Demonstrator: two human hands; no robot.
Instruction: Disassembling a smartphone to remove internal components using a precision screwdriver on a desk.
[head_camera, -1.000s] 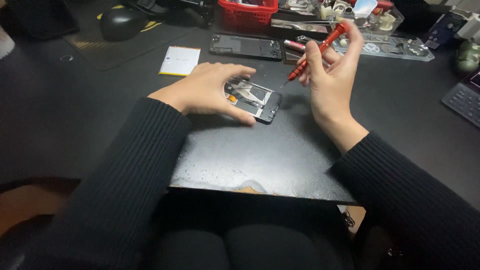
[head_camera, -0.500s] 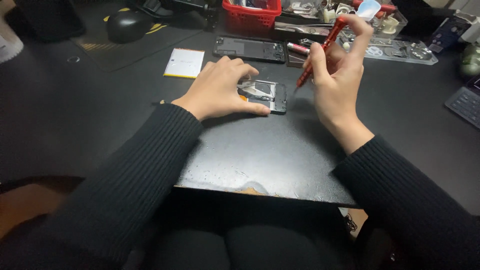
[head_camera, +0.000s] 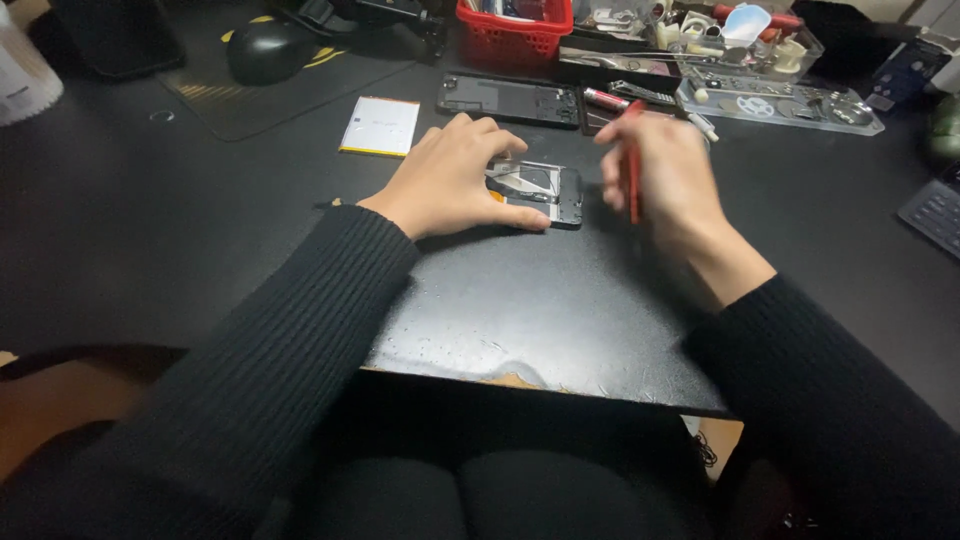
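Note:
An opened phone body (head_camera: 540, 190) lies on a black work mat (head_camera: 540, 310), its inner parts showing. My left hand (head_camera: 450, 180) rests flat on its left half, thumb along the near edge, holding it down. Just right of the phone, my right hand (head_camera: 660, 180) is blurred by motion and grips a red screwdriver (head_camera: 632, 170), which points down toward the mat.
A phone back frame (head_camera: 510, 100) and a white-and-yellow battery (head_camera: 380, 125) lie behind the hands. Farther back stand a red basket (head_camera: 515, 25), a clear parts tray (head_camera: 780, 100) and loose tools. A black mouse (head_camera: 265, 48) sits at the back left, a keyboard corner (head_camera: 935, 215) at the right.
My right hand has lowered and turned the red screwdriver from slanting up to pointing down beside the phone. My left hand stays on the phone. The view has shifted slightly.

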